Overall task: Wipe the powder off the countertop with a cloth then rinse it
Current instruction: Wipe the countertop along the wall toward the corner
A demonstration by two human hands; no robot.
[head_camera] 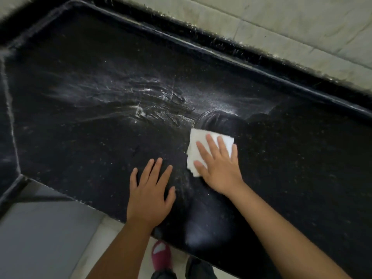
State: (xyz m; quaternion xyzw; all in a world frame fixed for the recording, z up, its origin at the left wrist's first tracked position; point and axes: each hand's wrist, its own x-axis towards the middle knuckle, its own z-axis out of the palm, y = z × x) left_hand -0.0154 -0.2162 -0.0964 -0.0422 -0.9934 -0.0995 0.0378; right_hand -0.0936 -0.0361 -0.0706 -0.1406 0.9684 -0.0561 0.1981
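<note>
Wiping step under way.
Right hand [218,164], fingers flat, pressed white cloth [198,147]; powder [128,95] beyond cloth needed sweeping; left hand [151,196] splayed.

- We count two hands: the left hand [150,195] and the right hand [218,164].
- We count one cloth [196,144].
- We see one dark surface [90,148].
- We see one smear of powder [128,97].
- We count one red shoe [161,255] below the surface's near edge.
</note>
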